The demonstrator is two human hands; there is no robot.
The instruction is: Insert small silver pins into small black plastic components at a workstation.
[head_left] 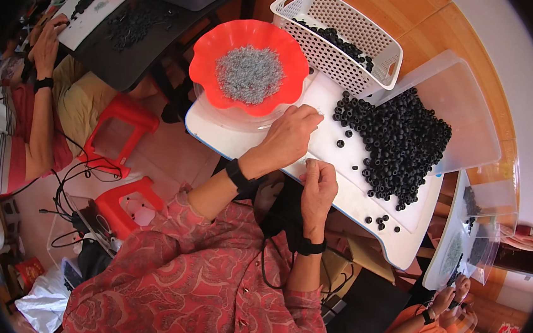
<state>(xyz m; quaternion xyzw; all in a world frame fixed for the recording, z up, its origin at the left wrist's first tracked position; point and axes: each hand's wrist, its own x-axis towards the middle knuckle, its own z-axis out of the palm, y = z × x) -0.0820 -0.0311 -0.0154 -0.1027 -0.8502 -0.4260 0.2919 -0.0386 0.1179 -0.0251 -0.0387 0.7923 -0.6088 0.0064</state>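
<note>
My left hand (286, 133) is over the front edge of the white table, its fingertips pressed together near the white work surface. Closer to me, my right hand (319, 185) is closed in a pinch at the table's edge. Anything between the fingers of either hand is too small to make out. Beyond my left hand stands a red wavy-rimmed bowl (203, 53) holding a heap of small greyish, shiny pieces (249, 74). To the right spreads a large pile of small black round parts (405, 140), with several loose ones on the white surface.
A white perforated basket (351, 69) with more black parts stands at the back. A clear plastic bin (473, 121) lies tipped beside the pile. Red stools (124, 128) and cables are on the floor to the left. Other people work at tables on the left and lower right.
</note>
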